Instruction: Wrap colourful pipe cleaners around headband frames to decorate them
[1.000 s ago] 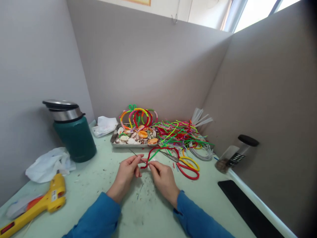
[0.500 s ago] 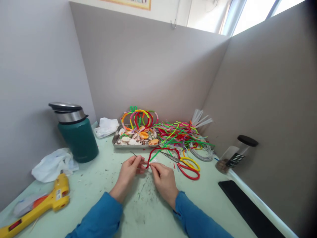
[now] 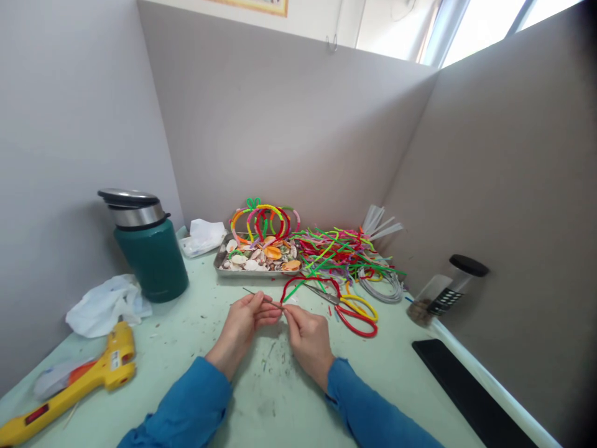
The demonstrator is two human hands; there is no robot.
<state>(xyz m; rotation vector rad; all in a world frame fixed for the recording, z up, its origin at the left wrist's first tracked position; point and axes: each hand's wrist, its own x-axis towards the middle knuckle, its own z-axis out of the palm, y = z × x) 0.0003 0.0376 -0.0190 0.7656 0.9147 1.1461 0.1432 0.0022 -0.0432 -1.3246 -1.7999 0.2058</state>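
My left hand [image 3: 249, 317] pinches a thin dark stick [image 3: 273, 303] between thumb and fingers, its free end pointing up to the left. Close beside it, my right hand [image 3: 308, 336] is closed at the other end of the stick, where a red pipe cleaner [image 3: 305, 278] also meets the fingertips. The red pipe cleaner arches up and over to the right, crossing a green pipe cleaner [image 3: 293, 289]. Which fingertips grip the red one is too small to tell. Scissors [image 3: 357, 308] with red and yellow handles lie right of my right hand.
Behind my hands, a metal tray [image 3: 256, 274] holds shells, with pipe-cleaner rings above them. A pile of pipe cleaners [image 3: 336, 252] lies right of it. A green bottle [image 3: 152, 258], crumpled tissue [image 3: 109, 305] and yellow glue gun [image 3: 93, 379] are left; a clear jar [image 3: 448, 292] and black strip [image 3: 466, 392] are right.
The dark stick now lies across between both hands, where less of it showed before. The fingers have shifted slightly, and the whole view has moved a little.
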